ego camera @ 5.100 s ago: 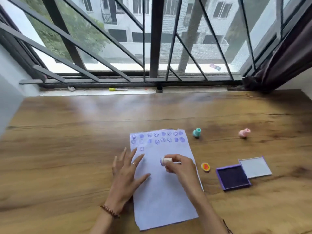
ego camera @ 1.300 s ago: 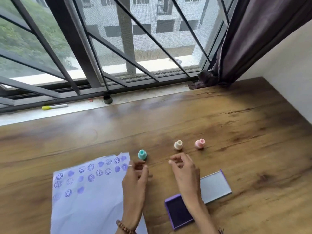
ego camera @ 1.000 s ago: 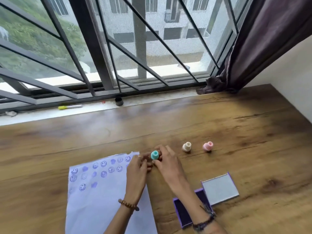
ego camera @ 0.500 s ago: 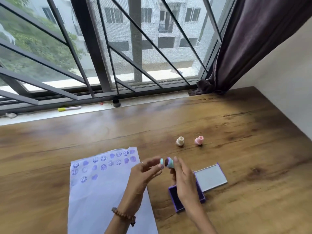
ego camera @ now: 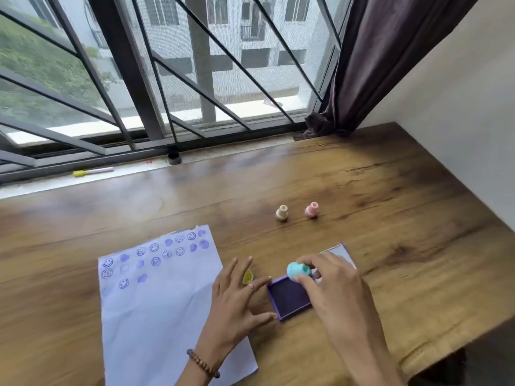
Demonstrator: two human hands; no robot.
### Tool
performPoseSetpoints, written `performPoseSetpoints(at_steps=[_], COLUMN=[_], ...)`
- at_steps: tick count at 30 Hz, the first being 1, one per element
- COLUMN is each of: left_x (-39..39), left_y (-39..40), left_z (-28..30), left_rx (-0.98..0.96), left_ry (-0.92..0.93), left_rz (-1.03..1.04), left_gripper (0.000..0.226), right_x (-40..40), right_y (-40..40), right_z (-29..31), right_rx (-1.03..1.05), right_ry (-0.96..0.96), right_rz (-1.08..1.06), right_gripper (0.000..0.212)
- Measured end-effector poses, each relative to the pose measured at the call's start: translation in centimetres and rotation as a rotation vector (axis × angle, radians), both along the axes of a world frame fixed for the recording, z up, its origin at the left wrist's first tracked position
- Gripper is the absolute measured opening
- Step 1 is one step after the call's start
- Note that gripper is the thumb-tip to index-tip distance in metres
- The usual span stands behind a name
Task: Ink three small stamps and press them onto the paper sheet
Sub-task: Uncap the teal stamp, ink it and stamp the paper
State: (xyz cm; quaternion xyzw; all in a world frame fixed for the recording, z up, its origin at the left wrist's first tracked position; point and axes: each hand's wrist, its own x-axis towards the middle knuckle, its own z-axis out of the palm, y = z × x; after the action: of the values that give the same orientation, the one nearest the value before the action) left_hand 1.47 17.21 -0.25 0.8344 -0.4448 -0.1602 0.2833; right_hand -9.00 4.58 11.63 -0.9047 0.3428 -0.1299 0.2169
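1. Right hand (ego camera: 334,285) has its fingers pinched on a small teal plastic stamp (ego camera: 298,271), holding it right at the far edge of the open purple ink pad (ego camera: 289,298). Can't tell if the stamp is actually touching the ink.
2. Left hand (ego camera: 237,296) lies flat with fingers spread apart, holding nothing, thumb at the pad's near corner and palm on the right edge of the white paper sheet (ego camera: 161,310).
3. The sheet sits on the wooden surface (ego camera: 404,232) with rows of purple smiley prints (ego camera: 154,254) along its far end.
4. A cream stamp (ego camera: 281,212) and a pink stamp (ego camera: 311,210) stand side by side further back, well apart from the pad.
5. A little yellow cap (ego camera: 247,276) peeks out between the left fingers.
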Motion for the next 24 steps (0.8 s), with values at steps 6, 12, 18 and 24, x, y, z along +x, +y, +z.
performPoseSetpoints(at_steps=[6, 12, 18, 24], left_x=[0.1, 1.8, 5.2, 9.8], left_y=[0.5, 4.6, 13.3, 19.6], left_z=[-0.1, 1.3, 1.7, 0.8], left_rx=[-0.009, -0.079, 0.009, 0.11], left_ry=[-0.062, -0.131, -0.078, -0.071], left_rz=[-0.005, 0.14, 0.359, 0.355], left_gripper=[0.059, 0.047, 0.063, 0.08], right_x=[0.6, 1.5, 7.7, 14.3], right_y=[2.4, 1.0, 6.4, 13.3], right_z=[-3.7, -4.7, -3.4, -5.5], right_rx=[-0.164, 0.2, 1.209, 0.641], right_ry=[0.375, 0.217, -0.125, 0.038], right_rz=[0.097, -0.07, -0.075, 0.029], right_gripper=[0.014, 0.009, 0.008, 0.011])
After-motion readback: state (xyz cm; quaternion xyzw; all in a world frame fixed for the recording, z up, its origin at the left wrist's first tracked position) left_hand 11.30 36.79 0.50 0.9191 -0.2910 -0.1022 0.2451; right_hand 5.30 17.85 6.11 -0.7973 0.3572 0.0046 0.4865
